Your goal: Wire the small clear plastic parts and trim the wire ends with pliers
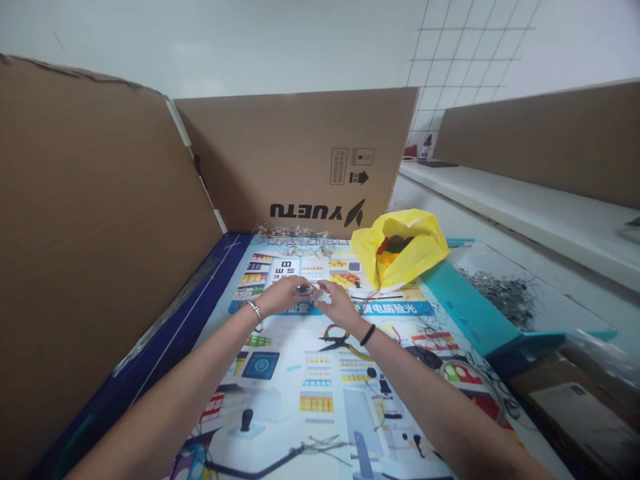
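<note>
Both hands meet above the printed table sheet (280,387). My left hand (283,297), with a silver bangle at its wrist, pinches a small shiny piece with thin reddish wire, too small to name. My right hand (340,307), a black band round its wrist, curls its fingers close by at a clear, whitish bit between the hands; its kind cannot be told. Just below the right hand lie pliers (336,343) with dark jaws and yellow handles. Red and green wires (371,300) trail down from a yellow bag (400,247) at the right.
Cardboard panels (295,153) wall off the back and left. Tangled clear-tipped wire pieces (295,233) lie along the back edge. On the right stand a teal box (470,307) and a heap of thin metal-looking pieces (505,297). Black cable and twisted wires (300,453) lie in front.
</note>
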Motion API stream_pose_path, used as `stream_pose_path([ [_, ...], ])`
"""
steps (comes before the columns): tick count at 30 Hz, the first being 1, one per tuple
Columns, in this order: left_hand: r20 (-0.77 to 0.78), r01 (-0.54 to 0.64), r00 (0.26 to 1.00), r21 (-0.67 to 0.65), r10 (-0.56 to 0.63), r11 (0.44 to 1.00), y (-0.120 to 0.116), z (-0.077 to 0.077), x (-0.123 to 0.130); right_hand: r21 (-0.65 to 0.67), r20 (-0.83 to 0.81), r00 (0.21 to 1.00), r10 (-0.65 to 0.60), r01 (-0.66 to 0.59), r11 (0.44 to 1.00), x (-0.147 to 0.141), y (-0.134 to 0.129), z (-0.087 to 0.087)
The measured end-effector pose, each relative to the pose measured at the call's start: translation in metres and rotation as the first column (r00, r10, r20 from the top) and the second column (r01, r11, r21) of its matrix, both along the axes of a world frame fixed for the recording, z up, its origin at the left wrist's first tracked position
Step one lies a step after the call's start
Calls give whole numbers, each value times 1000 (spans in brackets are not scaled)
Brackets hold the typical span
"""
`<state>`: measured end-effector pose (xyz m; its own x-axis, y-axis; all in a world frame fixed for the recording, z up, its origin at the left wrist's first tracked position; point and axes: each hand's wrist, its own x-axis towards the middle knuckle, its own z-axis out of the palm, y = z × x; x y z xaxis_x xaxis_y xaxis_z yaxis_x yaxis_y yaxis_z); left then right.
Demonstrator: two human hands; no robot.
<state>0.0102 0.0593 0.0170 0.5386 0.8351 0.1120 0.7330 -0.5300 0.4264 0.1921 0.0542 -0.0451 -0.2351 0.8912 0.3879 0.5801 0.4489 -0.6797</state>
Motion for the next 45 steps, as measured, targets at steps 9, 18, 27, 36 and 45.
stream_pose_path([
  [9, 5, -10, 1000, -18, 10, 1000, 2, 0, -1, -13, -11, 1000, 2, -2, 1000, 1, 1, -3],
  [18, -3, -14, 1000, 4, 14, 1000, 3, -1, -1, -1, -21, 1000, 13, -13, 1000, 1, 2, -4],
  [27, 0, -17, 1000, 15, 17, 1000, 6, -2, -3, 15, -25, 1000, 13, -12, 1000, 2, 4, -7],
  [36, 1, -9, 1000, 3, 9, 1000, 9, -5, -2, 24, -14, 1000, 12, -12, 1000, 2, 3, -4],
  [45, -23, -27, 999, 12, 28, 1000, 6, 2, -7, 6, -75, 997, -3, 3, 1000, 2, 4, -8],
])
